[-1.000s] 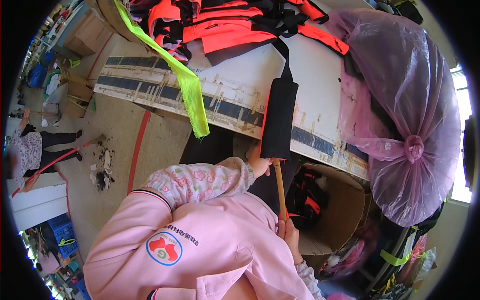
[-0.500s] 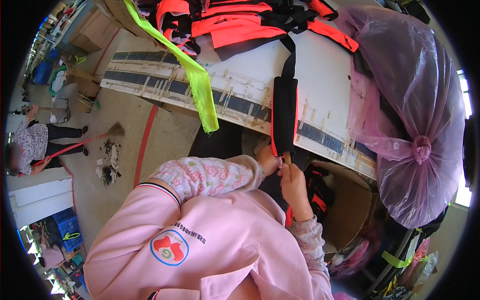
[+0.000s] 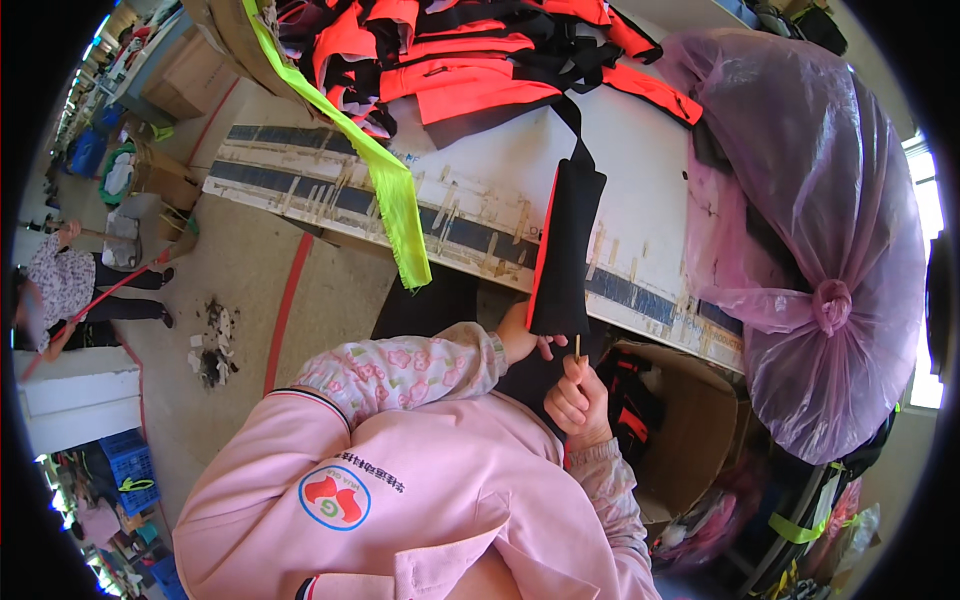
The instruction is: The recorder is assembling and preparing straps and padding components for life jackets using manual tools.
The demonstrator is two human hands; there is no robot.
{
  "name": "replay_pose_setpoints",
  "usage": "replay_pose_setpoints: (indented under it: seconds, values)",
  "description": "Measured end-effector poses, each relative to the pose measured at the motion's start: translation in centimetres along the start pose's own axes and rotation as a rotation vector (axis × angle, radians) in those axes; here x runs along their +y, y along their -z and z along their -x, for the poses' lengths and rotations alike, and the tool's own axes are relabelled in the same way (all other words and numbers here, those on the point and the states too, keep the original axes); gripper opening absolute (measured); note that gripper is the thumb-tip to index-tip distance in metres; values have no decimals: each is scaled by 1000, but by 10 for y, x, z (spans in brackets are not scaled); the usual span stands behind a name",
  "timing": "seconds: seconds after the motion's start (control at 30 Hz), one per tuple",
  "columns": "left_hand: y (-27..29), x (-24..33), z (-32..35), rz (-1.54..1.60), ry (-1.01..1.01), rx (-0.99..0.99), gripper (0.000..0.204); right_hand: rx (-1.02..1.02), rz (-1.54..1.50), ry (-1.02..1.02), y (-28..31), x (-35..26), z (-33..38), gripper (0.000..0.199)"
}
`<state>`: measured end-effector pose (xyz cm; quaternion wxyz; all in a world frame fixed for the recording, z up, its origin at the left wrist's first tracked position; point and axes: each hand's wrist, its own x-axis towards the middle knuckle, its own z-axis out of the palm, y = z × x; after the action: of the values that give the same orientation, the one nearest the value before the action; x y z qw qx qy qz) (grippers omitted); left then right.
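A black padded strap (image 3: pixel 568 250) with an orange edge hangs over the near edge of the white table (image 3: pixel 640 180). A narrow black webbing joins it to a pile of orange and black pieces (image 3: pixel 460 80). My left hand (image 3: pixel 517 335) grips the strap's lower end from the left, its fingers partly hidden behind the fabric. Just below and to the right, my right hand (image 3: pixel 580 402) is closed around a thin, light brown stick (image 3: pixel 577 347), whose tip points up. A small gap separates the stick from the strap.
A neon yellow strip (image 3: pixel 395 190) dangles over the table edge at left. On the right bulges a knotted pink plastic bag (image 3: pixel 820 200). An open cardboard box (image 3: pixel 690 430) with orange and black pieces stands below the table. Far left, a person (image 3: pixel 60 280) holds a red-handled tool.
My right hand has drawn the stick down, away from the strap's lower end. The strap has turned, showing more of its black face. The person at left has shifted the red handle.
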<state>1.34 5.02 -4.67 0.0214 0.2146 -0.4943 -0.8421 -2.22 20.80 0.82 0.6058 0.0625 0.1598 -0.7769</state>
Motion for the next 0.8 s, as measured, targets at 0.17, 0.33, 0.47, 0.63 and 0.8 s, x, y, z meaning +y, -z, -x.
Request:
replay_pose_setpoints:
  seconds: [0.17,0.33,0.47,0.63,0.8]
  values:
    - [-1,8,6,-37,83,76,22,248,539,-55,-13,-15,15,32]
    - [-1,4,4,-30,153,73,27,536,1811,278,-22,-19,48,25]
    - [5,4,2,-25,115,185,31,447,1304,-284,-49,-59,86,23]
    - [45,52,-18,44,73,106,35,428,1212,-118,-18,-119,143,27]
    - [26,61,-27,-25,119,57,35,594,1287,164,-32,-149,101,27]
